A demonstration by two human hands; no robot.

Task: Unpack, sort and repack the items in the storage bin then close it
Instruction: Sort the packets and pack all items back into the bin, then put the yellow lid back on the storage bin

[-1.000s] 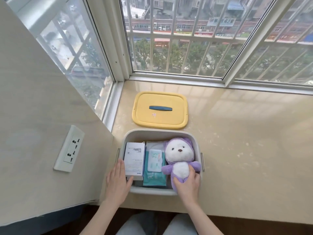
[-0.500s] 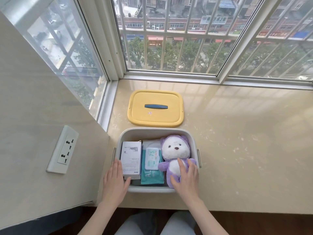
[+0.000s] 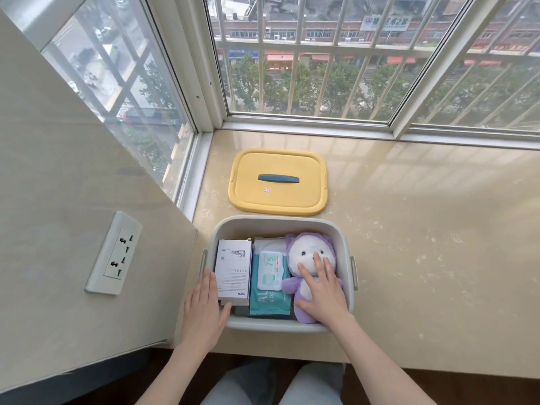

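1. The bin (image 3: 279,221) is pale grey with rounded corners and a clip on each side; it stands open at the near edge of the sill (image 3: 423,244), its left wall close to the side wall.
2. The box (image 3: 233,268) is white with small print and a barcode; it lies at the left of the bin, long axis pointing away from the person.
3. The wipes (image 3: 267,301), a teal pack with a white flap, lie in the middle, parallel to the box.
4. The plush (image 3: 305,248), purple with a white face and belly, lies face up at the right; head toward the window, feet toward the person.
5. The lid (image 3: 277,197) is yellow; it lies flat just behind the bin, its dark blue handle (image 3: 278,179) running left to right.
6. The left hand (image 3: 203,312) rests on the bin's near left corner, fingers straight, thumb over the rim; it grasps nothing.
7. The right hand (image 3: 324,290) presses flat on the plush, fingers straight and spread, reaching its face.
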